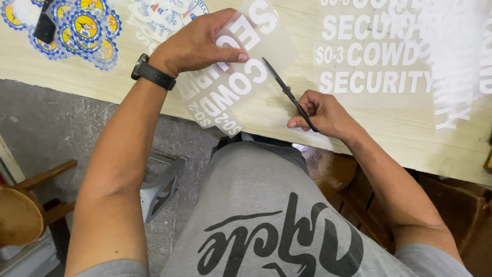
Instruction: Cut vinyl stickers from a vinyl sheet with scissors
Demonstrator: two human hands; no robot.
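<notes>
Left hand [197, 43] pinched the thin, floppy clear sheet [233, 77] near its edge; right hand [320, 113] gripped the scissors [287, 92].

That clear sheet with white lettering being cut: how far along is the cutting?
Done: round blue-and-yellow emblems lie cut out at the table's far left. In hand: the left hand pinches a clear lettered sheet while the right hand holds black scissors, blades near its edge. Left: a larger lettered sheet lies flat on the table, seemingly uncut.

Grey printed T-shirt [266, 205], black wristwatch [151, 73]
</notes>
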